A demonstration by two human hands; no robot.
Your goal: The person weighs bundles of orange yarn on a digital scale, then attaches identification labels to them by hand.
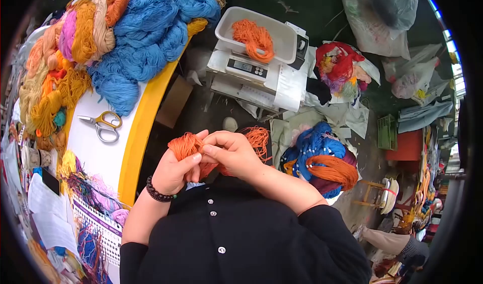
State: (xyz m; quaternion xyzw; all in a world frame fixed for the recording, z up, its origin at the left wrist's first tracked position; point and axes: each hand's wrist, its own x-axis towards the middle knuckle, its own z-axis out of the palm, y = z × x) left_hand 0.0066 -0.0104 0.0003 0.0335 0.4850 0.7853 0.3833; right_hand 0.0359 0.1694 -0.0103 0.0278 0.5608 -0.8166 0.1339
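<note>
A skein of orange yarn (184, 145) is bunched in my left hand (176, 172), whose fingers are wrapped round it. Dark beads circle that wrist. My right hand (232, 154) is closed in a pinch against the yarn, with its thumb and fingertips close to the left thumb. The exact strand between the right fingertips is too small to make out. More orange yarn (258, 142) shows behind my right hand, and part of it hangs below the hands in front of my black shirt.
On the yellow-edged table (135, 155) at left lie scissors (106, 125), a blue yarn heap (146, 37) and mixed skeins. Ahead, a digital scale (247, 68) bears a white tub (226, 22) with orange yarn. Bagged yarn (322, 155) stands at right. Another person (397, 241) bends at lower right.
</note>
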